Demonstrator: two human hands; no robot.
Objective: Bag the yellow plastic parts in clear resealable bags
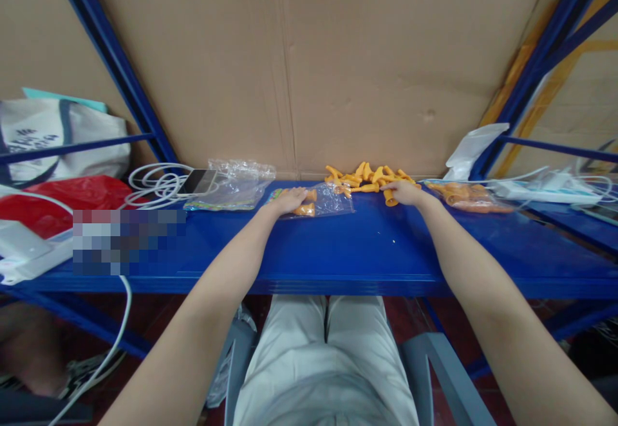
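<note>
Blue table [328, 246], cardboard wall [357, 72] behind. We note a clear bag [335, 199] lying flat near the middle, a few orange pieces inside its left part. Our left hand [290, 201] lies palm down over that end, fingers reaching forward; whether they pinch the film, we cannot tell. To the right, a loose heap of orange parts [364, 175] sits near the cardboard. Our right hand [404, 192] is at its right end, fingers bent over a short, round-ended part [391, 199]; how firm the grip is, we cannot tell.

Handling, our judgement: the parts look like moulded plastic, light, stiff, rather smooth, not easily broken. Best held by the narrow middle, between thumb and two fingers. The bag looks thin, limp and slippery; we would take it by the edge of its mouth, steadying the filled end.
</note>
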